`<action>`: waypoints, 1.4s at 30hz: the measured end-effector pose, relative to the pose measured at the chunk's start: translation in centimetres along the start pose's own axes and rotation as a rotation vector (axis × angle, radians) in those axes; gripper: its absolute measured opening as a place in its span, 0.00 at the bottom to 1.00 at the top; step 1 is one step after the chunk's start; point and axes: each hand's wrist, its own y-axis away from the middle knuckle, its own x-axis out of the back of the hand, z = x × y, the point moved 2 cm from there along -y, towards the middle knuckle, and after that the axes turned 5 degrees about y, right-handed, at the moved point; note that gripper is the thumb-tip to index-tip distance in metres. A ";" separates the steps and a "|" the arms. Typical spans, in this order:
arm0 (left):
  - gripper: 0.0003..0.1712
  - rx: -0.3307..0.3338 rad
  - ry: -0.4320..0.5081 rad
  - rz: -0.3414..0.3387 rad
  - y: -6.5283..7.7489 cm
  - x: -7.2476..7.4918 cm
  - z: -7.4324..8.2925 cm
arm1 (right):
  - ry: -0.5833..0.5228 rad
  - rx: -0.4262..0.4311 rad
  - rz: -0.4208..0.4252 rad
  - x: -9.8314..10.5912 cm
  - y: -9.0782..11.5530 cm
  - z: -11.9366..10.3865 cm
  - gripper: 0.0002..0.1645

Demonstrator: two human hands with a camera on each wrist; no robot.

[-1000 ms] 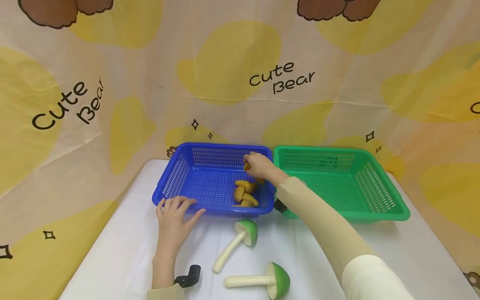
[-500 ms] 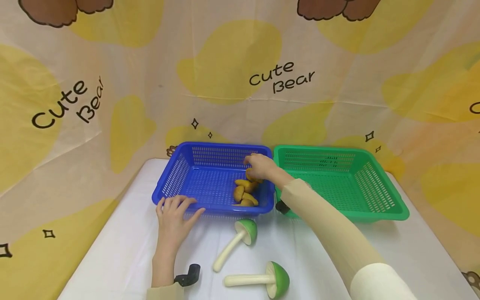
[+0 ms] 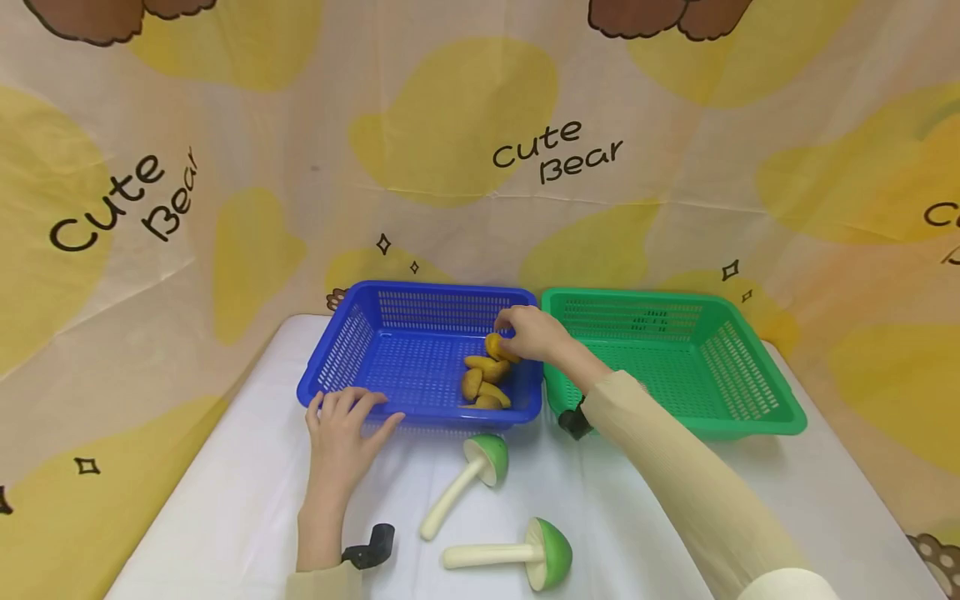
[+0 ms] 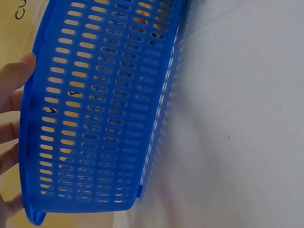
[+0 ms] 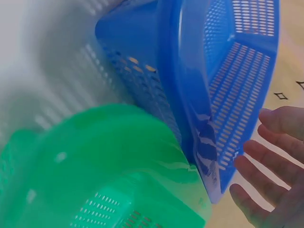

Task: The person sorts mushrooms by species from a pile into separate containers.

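Note:
My left hand [image 3: 345, 437] rests on the front rim of the blue basket [image 3: 420, 414], fingers spread over its left end. In the left wrist view, its thumb tip [image 4: 28, 59] touches the rim of the perforated wall. My right hand [image 3: 536, 335] hovers over the basket's right side. Its fingers are loosely spread with nothing between them in the right wrist view. Beneath it lies a yellow-brown toy mushroom [image 3: 493, 347], partly hidden by the hand. Several more brown mushrooms [image 3: 472, 384] lie along the basket's right side.
A green basket [image 3: 675, 375] stands right beside the blue one. In front, two green-capped toy mushrooms with pale stems lie on the white cloth: one angled mushroom [image 3: 489, 457] and one sideways mushroom [image 3: 553, 554]. A printed cloth [image 3: 450, 125] hangs behind.
My right hand lowers a brown mushroom into the blue basket, lets go of it, then draws back a little to the right. My left hand stays on the rim.

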 end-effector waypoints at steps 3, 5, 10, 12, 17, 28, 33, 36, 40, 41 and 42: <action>0.17 0.007 -0.004 -0.010 -0.1 -0.1 0.0 | -0.038 -0.012 0.024 0.2 0.7 0.0 0.19; 0.17 0.009 -0.005 -0.013 -0.1 -0.1 0.1 | -0.055 -0.017 0.043 0.2 1.2 0.1 0.18; 0.17 0.015 -0.001 -0.018 -0.1 0.0 0.4 | -0.082 -0.032 0.087 0.2 2.3 0.0 0.18; 0.17 0.023 -0.005 -0.025 -0.1 0.1 0.4 | -0.093 -0.032 0.100 0.1 2.7 -0.1 0.19; 0.18 0.043 -0.024 -0.045 -0.1 0.3 0.6 | -0.113 -0.040 0.133 0.0 3.9 -0.1 0.19; 0.16 -0.012 -0.016 -0.066 -0.6 0.1 1.9 | -0.198 -0.067 0.227 0.4 6.5 0.4 0.19; 0.14 -0.035 0.000 -0.092 -0.8 0.0 2.8 | -0.256 -0.078 0.307 0.6 8.2 1.1 0.19; 0.13 -0.050 0.012 -0.087 -1.0 -0.1 3.4 | -0.280 -0.091 0.375 0.5 9.6 1.6 0.19; 0.12 -0.084 0.017 -0.105 -1.1 -0.1 4.3 | -0.301 -0.116 0.443 0.2 11.6 2.3 0.19; 0.12 -0.094 0.016 -0.115 -1.1 -0.2 4.6 | -0.302 -0.124 0.454 0.0 12.1 2.4 0.19; 0.12 -0.106 0.013 -0.124 -1.0 -0.2 4.8 | -0.302 -0.134 0.464 -0.1 12.6 2.5 0.18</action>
